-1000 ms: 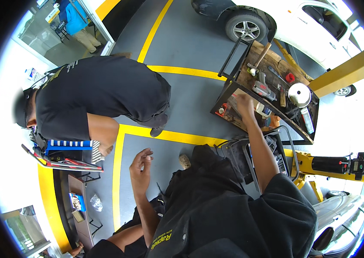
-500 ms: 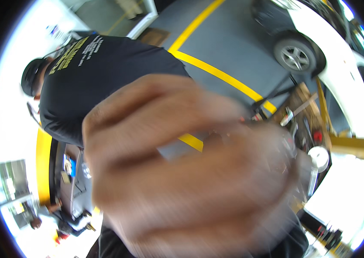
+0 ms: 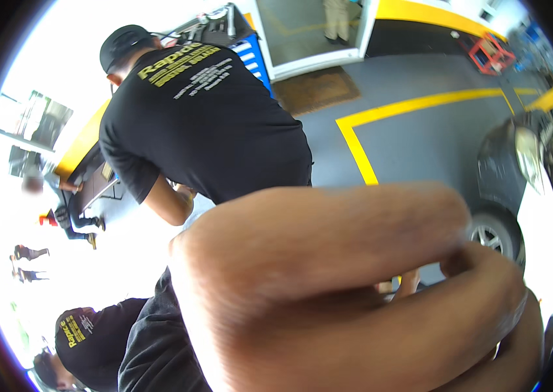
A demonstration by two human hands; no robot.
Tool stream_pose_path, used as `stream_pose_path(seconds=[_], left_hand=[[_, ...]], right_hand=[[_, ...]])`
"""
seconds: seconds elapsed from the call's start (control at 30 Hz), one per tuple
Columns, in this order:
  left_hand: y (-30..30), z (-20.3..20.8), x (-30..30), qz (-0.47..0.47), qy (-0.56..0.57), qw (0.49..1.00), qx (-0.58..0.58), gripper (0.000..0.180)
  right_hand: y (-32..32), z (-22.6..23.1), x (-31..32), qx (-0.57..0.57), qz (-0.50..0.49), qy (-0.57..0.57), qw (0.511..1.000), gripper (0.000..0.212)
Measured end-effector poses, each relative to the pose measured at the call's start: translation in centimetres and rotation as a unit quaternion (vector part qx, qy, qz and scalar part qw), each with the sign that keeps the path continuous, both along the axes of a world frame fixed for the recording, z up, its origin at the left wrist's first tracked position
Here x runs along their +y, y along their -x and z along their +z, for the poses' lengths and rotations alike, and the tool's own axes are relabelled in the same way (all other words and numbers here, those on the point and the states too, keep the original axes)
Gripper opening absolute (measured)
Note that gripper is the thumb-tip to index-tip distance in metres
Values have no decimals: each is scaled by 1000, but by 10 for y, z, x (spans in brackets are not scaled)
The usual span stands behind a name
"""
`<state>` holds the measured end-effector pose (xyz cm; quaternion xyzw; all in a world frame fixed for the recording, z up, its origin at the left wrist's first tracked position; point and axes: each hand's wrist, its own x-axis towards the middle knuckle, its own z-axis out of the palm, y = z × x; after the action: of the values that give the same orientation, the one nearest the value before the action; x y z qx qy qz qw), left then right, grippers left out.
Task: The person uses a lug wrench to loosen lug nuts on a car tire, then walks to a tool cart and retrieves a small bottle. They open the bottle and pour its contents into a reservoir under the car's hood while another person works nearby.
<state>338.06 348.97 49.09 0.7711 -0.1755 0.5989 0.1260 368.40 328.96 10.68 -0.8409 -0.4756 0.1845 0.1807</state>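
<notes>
Very close up, my left hand (image 3: pixel 348 340) fills the lower middle and right. Its fingers reach rightward, loosely bent, with a gap between the upper ones. Nothing held shows among them, though the thumb and inner palm are hidden. Part of a skin-coloured shape (image 3: pixel 408 283) appears through that gap; whose it is, I cannot tell. My right hand cannot be made out. Beyond my hand, a co-worker in a black T-shirt (image 3: pixel 224 137) and dark cap leans forward with back turned and one arm bent.
A white car (image 3: pixel 543 242) with its front wheel (image 3: pixel 488 235) stands at the right. Behind the co-worker is a blue drawer cabinet (image 3: pixel 250 59) with tools on top. A brown mat (image 3: pixel 319 90) lies by a glass door. At lower left, another capped person (image 3: pixel 103 340) bends low.
The view has swung, bringing the cabinet, mat and lower-left person into sight; the workbench at right is gone from view. My blurred hand has shifted right and lower, its fingers now clearer.
</notes>
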Motion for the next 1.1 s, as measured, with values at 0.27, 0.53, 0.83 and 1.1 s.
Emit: stream_pose_path(seconds=[0.27,0.53,0.83,1.1], left_hand=[[5,-4,56,32,52,996,-60,20],[-23,6,139,67,112,984,-122,23],[-82,12,229,98,113,972,-184,26],[-166,-2,324,160,126,955,-215,28]], right_hand=[[6,138,215,128,62,-312,939,18],[-40,364,324,205,399,-680,581,29],[-95,389,443,335,505,-637,477,33],[-180,391,584,405,506,-632,424,36]])
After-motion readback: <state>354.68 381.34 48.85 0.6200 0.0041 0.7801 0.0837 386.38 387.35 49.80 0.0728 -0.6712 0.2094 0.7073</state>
